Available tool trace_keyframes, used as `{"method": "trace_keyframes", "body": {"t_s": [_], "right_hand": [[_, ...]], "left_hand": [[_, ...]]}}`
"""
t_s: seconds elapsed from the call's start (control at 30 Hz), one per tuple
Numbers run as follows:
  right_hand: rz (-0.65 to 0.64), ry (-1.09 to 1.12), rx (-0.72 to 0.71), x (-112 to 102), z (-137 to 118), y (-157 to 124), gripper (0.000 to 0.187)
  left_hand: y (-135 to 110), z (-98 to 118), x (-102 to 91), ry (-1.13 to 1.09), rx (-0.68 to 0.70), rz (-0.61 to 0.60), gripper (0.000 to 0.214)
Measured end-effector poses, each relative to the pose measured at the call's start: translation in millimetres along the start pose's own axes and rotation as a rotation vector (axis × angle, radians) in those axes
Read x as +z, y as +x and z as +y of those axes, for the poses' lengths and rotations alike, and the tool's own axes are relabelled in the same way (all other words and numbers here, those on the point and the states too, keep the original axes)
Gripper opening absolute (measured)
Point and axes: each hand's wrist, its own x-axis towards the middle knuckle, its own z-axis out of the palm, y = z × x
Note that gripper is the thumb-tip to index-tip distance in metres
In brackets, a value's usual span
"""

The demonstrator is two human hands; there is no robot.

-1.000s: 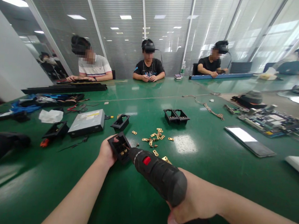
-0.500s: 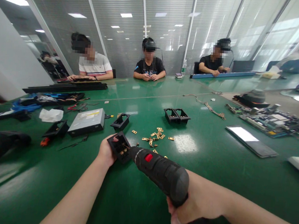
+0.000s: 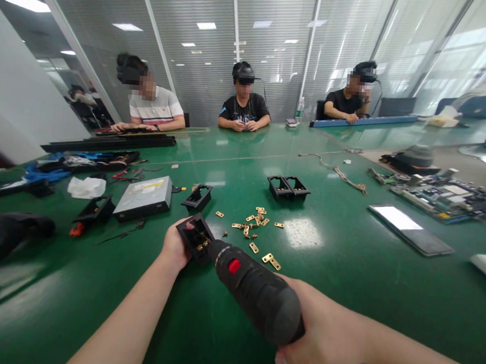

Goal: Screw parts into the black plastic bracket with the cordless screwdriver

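A: Beginning with the head view. What in the left grip (image 3: 174,245)?

B: One black frame (image 3: 188,235), near the middle of the scene, a little to the left. Grasped by its left side, with fingers mostly hidden behind. Tilted, probably to turn the hollow inside toward the tool. Touching the surface or not: impossible to tell.

A: And the right grip (image 3: 319,334)?

B: Clenched round a power driver (image 3: 257,295), aimed toward far left, its nose just at the right edge of the black frame. Slanted so, perhaps, to reach the brass parts (image 3: 204,243) inside. Contact of the tip too hidden to judge.

A: Why the brass plates (image 3: 254,248) exactly there, to the right of the frame?

B: Scattered loosely together with small screws (image 3: 225,234), maybe for easy reach. Farther away, a double frame (image 3: 282,194) to the right and a single frame (image 3: 199,206) to the left, perhaps kept apart from the loose metal.

A: And the surface (image 3: 394,289)?

B: Green and glossy, with bright reflections (image 3: 303,234). At left, an optical drive (image 3: 145,197) and crumpled tissue (image 3: 86,187); at right, a phone-like slab (image 3: 411,230) and a circuit board (image 3: 444,193).

A: The room?

B: Glass wall (image 3: 275,38) with blinds on the far side, brighter at right. Before it, several seated persons (image 3: 243,109), some with headsets (image 3: 243,73).
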Motion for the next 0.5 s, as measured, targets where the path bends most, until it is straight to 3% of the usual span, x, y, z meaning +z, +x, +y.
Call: {"method": "trace_keyframes", "body": {"t_s": [0.23, 0.5], "right_hand": [[-0.106, 0.122, 0.034, -3.0, 13.9, 2.5, 0.028], [-0.118, 0.159, 0.018, -4.1, 21.2, 4.8, 0.022]], "left_hand": [[-1.5, -0.3, 0.3, -0.003, 0.005, 0.003, 0.019], [0.7, -0.1, -0.7, -0.007, -0.014, -0.008, 0.021]]}}
